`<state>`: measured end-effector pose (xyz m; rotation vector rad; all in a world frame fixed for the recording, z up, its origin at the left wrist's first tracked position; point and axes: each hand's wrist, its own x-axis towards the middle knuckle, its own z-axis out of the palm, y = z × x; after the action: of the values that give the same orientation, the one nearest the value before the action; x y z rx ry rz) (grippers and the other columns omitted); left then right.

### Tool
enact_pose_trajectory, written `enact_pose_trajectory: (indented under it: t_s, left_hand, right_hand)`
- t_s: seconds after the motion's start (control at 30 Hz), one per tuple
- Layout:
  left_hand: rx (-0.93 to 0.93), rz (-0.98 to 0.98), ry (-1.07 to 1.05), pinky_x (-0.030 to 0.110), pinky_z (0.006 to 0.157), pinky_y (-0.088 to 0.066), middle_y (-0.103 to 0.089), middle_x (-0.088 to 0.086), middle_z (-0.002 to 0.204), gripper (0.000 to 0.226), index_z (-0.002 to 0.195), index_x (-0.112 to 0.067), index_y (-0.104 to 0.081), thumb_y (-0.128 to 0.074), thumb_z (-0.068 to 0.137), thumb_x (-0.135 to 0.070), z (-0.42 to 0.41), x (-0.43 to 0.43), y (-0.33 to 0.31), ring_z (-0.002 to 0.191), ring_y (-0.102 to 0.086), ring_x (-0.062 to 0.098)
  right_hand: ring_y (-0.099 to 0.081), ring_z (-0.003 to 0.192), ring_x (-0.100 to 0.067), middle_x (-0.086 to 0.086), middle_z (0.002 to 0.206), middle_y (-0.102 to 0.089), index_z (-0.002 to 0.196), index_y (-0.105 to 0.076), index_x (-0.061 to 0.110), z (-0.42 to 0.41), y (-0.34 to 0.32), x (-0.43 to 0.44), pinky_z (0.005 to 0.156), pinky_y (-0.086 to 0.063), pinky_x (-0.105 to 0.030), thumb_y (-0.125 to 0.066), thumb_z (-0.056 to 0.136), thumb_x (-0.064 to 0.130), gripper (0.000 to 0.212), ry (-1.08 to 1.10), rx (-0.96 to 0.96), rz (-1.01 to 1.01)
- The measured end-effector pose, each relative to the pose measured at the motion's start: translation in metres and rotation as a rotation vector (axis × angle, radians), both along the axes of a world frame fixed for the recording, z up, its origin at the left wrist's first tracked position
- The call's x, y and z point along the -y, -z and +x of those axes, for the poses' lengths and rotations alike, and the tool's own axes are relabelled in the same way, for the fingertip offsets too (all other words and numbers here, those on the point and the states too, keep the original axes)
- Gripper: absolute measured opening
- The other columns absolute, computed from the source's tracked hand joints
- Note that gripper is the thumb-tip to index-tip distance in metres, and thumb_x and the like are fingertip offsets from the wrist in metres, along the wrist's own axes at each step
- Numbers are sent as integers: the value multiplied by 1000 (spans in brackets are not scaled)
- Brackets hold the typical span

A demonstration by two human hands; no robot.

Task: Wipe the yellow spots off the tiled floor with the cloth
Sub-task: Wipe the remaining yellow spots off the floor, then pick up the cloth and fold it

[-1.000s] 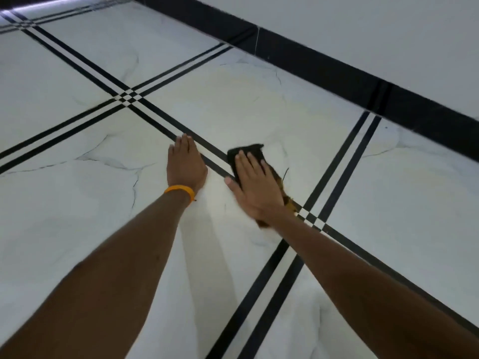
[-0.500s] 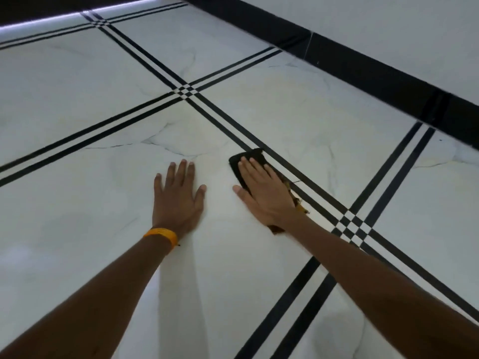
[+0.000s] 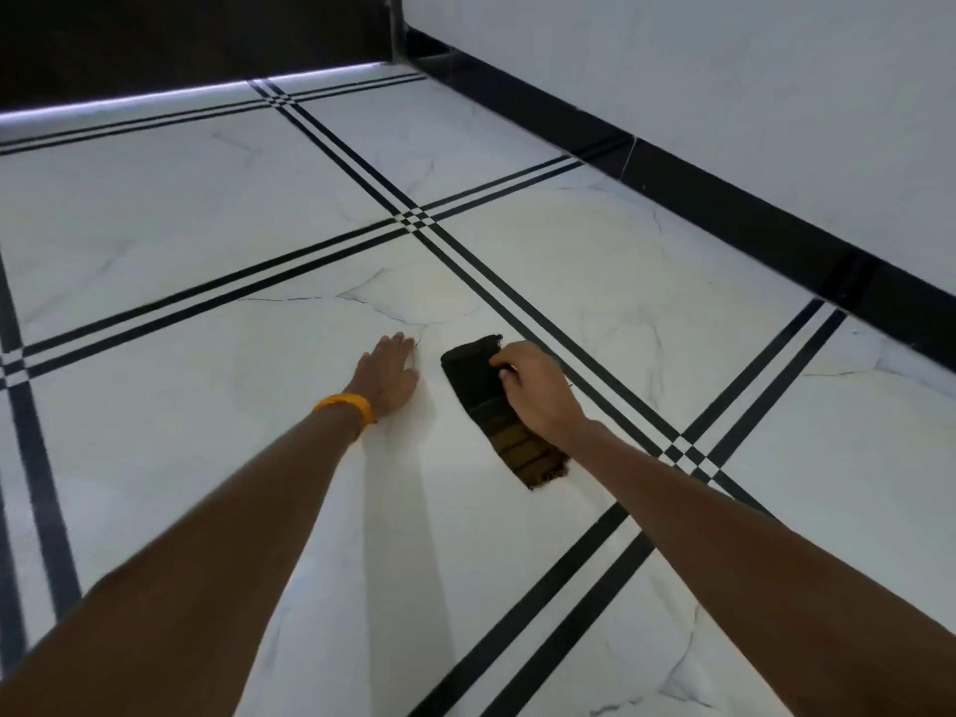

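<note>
Left of centre, the left hand (image 3: 389, 372), an orange band (image 3: 345, 407) at its wrist, lies flat and spread on the tiled floor (image 3: 217, 406); just right of it the right hand (image 3: 538, 388) curls its fingertips onto the dark cloth (image 3: 478, 390), which lies flat on the tile

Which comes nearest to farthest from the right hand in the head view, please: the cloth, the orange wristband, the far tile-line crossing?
1. Cloth, under the right hand.
2. Orange wristband, on the left wrist.
3. Far tile-line crossing, well ahead.
</note>
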<state>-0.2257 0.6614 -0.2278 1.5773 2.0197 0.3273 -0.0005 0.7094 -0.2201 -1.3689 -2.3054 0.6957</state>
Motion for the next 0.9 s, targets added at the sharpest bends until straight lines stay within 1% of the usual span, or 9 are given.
enact_pose_trajectory:
  t_s: [0.07, 0.13, 0.23, 0.37, 0.5, 0.63, 0.7, 0.77, 0.9]
  left_hand:
    - [98, 86, -51, 32, 122, -7, -14, 10, 165, 59, 156, -8, -20, -42, 101, -11, 10, 18, -6, 153, -10, 24]
    - [109, 104, -28, 33, 123, -9, -19, 10, 164, 60, 155, -8, -24, -46, 99, -8, 21, 34, -9, 152, -14, 26]
    - [129, 116, -23, 35, 122, -17, -25, 10, 162, 61, 155, -10, -26, -47, 97, -7, 24, 38, -20, 149, -23, 26]
    - [122, 121, -41, 35, 120, -22, -30, 10, 160, 60, 154, -10, -29, -48, 97, -7, 18, 42, -31, 147, -29, 27]
    - [109, 68, -49, 35, 118, -25, -34, 10, 158, 60, 153, -11, -31, -51, 96, -9, 8, 50, -34, 145, -33, 28]
    - [151, 72, -78, 37, 111, -39, -50, 14, 146, 50, 145, -10, -44, -53, 96, -11, 6, 48, -46, 132, -49, 32]
    - [173, 59, -84, 36, 108, -40, -51, 15, 144, 49, 145, -10, -44, -53, 97, -13, 12, 45, -56, 129, -50, 32]
    - [179, 26, -67, 35, 108, -40, -51, 15, 145, 51, 146, -10, -41, -54, 97, -15, 17, 43, -64, 130, -50, 31]
    - [131, 4, -22, 36, 107, -43, -53, 16, 142, 47, 142, -9, -45, -55, 96, -14, 22, 39, -74, 127, -52, 31]
  right_hand:
    - [-66, 96, -21, -10, 105, -69, 118, -66, 7, 2, -6, -1, 87, -54, -31, -63, 97, 11, 22, 124, 58, -58]
    - [-66, 93, -22, -9, 99, -69, 108, -66, 6, -3, -8, 3, 77, -53, -29, -74, 90, 19, 23, 188, 158, -170]
    - [-63, 93, -24, -11, 105, -66, 104, -60, 7, -11, -3, 5, 71, -49, -31, -79, 85, 20, 30, 289, 191, -231]
    - [-60, 86, -22, -5, 91, -59, 97, -53, 11, -12, -7, 2, 68, -47, -31, -82, 83, 29, 37, 333, 242, -247]
    - [-58, 82, -20, -2, 84, -54, 89, -49, 13, -13, -3, -5, 72, -51, -33, -73, 90, 27, 28, 311, 272, -263]
    - [-52, 64, -15, -3, 72, -54, 77, -49, 13, -9, -14, -12, 63, -46, -28, -62, 96, 23, 25, 270, 209, -269]
    - [-56, 71, -16, -5, 79, -57, 90, -54, 10, -6, -17, -10, 65, -46, -28, -67, 93, 24, 20, 250, 249, -289]
    - [-60, 82, -20, -5, 86, -58, 96, -54, 10, -7, -13, -4, 68, -46, -29, -74, 89, 29, 28, 227, 305, -296]
    - [-66, 98, -26, -8, 100, -67, 105, -62, 8, -11, -8, 4, 76, -52, -34, -73, 90, 32, 29, 256, 325, -222]
